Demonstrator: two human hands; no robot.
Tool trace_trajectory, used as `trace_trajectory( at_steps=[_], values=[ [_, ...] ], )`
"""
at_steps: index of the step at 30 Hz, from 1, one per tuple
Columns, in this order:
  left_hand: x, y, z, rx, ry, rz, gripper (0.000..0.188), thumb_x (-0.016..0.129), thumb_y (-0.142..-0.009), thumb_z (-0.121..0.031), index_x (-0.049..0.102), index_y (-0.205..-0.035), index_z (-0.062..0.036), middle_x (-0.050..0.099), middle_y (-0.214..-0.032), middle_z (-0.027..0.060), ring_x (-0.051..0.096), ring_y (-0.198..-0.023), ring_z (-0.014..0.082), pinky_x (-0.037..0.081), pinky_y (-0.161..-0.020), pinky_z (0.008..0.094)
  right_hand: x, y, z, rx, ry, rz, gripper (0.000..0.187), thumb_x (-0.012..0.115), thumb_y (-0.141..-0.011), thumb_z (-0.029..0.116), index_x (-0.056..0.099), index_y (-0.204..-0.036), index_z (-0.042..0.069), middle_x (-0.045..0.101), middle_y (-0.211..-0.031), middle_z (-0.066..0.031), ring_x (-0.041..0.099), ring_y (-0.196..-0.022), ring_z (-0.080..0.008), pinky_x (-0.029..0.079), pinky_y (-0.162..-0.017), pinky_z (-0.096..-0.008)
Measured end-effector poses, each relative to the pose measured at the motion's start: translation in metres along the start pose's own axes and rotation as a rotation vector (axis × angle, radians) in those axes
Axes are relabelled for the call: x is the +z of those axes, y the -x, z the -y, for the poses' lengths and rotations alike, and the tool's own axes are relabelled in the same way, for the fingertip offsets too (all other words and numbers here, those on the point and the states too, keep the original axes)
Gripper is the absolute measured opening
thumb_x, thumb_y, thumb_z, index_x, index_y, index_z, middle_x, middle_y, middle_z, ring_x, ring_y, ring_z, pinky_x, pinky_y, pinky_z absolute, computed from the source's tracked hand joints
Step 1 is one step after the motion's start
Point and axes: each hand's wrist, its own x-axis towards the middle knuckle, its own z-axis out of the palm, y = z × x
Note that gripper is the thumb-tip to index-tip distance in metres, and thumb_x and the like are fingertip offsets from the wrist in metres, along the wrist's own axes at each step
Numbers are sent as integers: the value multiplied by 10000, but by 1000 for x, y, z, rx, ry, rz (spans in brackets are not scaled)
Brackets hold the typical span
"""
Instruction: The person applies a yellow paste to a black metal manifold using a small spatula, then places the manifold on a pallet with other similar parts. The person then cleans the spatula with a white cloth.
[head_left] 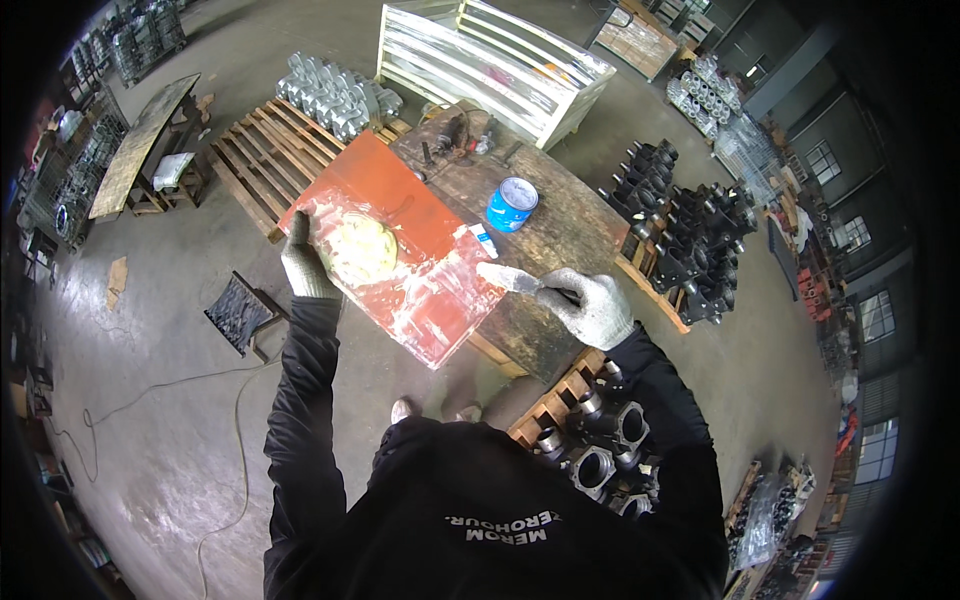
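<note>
My left hand (308,262), in a pale glove with dark fingertips, grips the left edge of a red board (385,180); the fingers beneath are hidden. A pale yellow mound of paste (362,250) sits near that hand, and whitish smears cover the board's near right part. In my gloved right hand (592,308) is a putty knife (512,278), its paste-coated blade pointing left at the board's right edge. Close by, a small white and blue tube (483,240) lies at the board's edge. A blue can (513,205) stands on the worn wooden table (570,215).
Tools with a cable (462,138) lie at the table's far end. A wooden pallet (250,160) with grey castings (335,95) stands beyond the left side. Black metal parts (690,225) are stacked to the right, and more castings (600,450) sit near my right arm. A hose (240,430) crosses the floor.
</note>
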Motion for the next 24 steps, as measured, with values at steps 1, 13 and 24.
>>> trace_trajectory(
  at_steps=[1, 13, 24],
  values=[
    [1, 0, 0, 29, 5, -15, 379, 577, -1025, -327, 624, -1240, -18, 714, -1128, 117, 708, -975, 268, 583, -887, 407, 4, 1, 0, 11, -16, -9, 163, 768, -886, 222, 734, -997, 107, 730, -837, -119, 729, -737, -312, 568, -639, -381],
    [-3, 2, 37, 209, -142, -219, 370, 520, -1047, -343, 644, -1194, -27, 711, -1044, 104, 693, -882, 236, 576, -807, 359, 76, 63, 0, 111, -349, 5, 186, 809, -856, 127, 732, -1000, 39, 748, -893, -151, 760, -822, -282, 587, -713, -344],
    [15, -2, 31, 214, -112, -215, 410, 512, -1047, -371, 656, -1163, -5, 705, -1014, 99, 696, -916, 247, 578, -844, 385, 16, 6, -26, 147, -129, -239, 170, 777, -896, 210, 733, -1005, 87, 742, -835, -127, 752, -724, -239, 569, -634, -345]
  ],
)
